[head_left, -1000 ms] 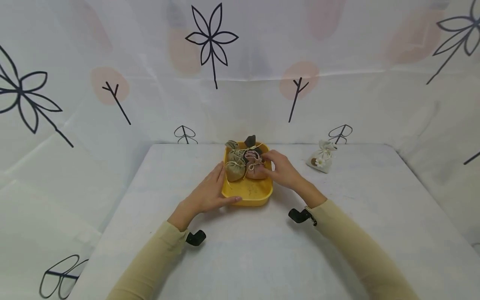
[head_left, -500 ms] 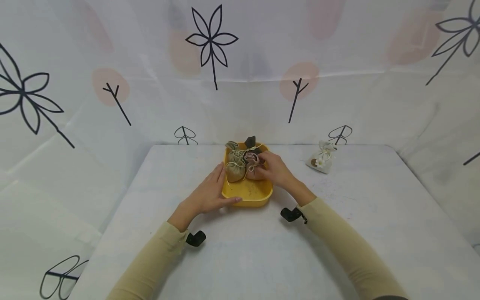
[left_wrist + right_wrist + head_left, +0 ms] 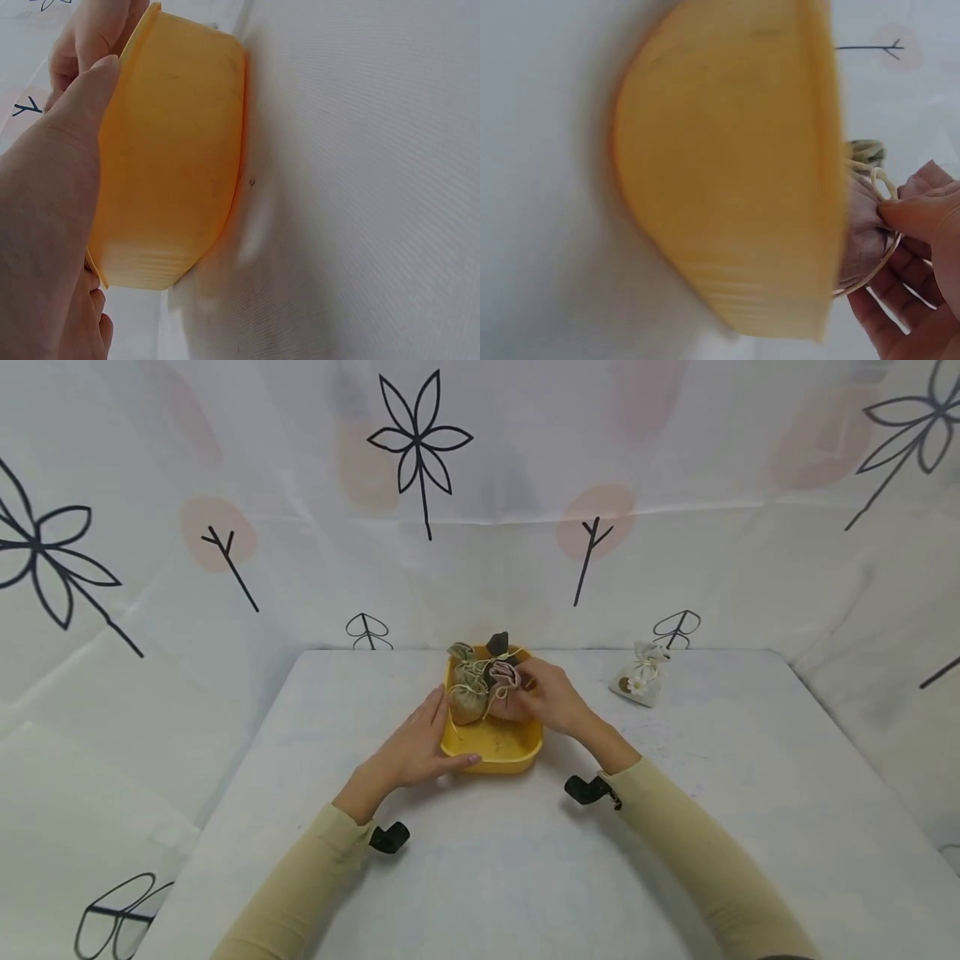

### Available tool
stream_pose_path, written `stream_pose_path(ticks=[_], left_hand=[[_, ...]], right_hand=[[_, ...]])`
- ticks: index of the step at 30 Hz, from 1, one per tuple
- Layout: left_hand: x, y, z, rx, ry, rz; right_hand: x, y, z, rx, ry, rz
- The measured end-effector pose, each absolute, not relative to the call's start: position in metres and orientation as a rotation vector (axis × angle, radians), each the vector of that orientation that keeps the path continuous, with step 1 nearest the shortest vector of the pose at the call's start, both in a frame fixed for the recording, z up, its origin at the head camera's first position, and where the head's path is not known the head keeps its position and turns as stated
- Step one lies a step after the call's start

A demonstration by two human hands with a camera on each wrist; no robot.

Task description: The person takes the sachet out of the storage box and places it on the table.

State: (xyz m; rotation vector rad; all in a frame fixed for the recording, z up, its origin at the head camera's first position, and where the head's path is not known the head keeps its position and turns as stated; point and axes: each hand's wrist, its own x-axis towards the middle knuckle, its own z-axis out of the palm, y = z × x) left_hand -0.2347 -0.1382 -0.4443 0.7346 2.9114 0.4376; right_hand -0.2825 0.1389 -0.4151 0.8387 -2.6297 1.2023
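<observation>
A yellow plastic tub [image 3: 491, 752] stands at the table's middle, holding several drawstring pouches toward its far end. My left hand [image 3: 408, 743] rests along its left side, fingers extended, the thumb lying on the near rim. With my right hand [image 3: 551, 697] I pinch the pink drawstring pouch [image 3: 510, 703] near its gathered neck, inside the tub's right side; in the right wrist view the thumb [image 3: 915, 214] presses its cord. To its left sits a green pouch [image 3: 468, 703]. Behind stands a dark grey pouch [image 3: 497, 645], partly hidden.
On the table [image 3: 480, 860], to the right of the tub, a white drawstring pouch [image 3: 641, 675] decorated with a flower stands near the back edge. A patterned cloth [image 3: 487, 560] hangs behind the table. The tub's near end shows its bare floor.
My right hand has shifted slightly left and inward around the pink pouch, whose top now stands a little higher. The left hand stays at the tub.
</observation>
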Motion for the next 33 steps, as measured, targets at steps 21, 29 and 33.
stream_pose_path(ticks=[21,29,33], left_hand=[[-0.235,-0.139,-0.448,0.735,2.924,0.423],[-0.234,-0.139,-0.447,0.738,2.921,0.436],[-0.235,-0.139,-0.447,0.749,2.924,0.439]], right_hand=[[-0.269,0.196,-0.382,0.734,-2.477,1.185],[-0.28,0.225,-0.401,0.548,-2.46,1.137],[-0.285,0.233,-0.411,0.456,-2.477,1.133]])
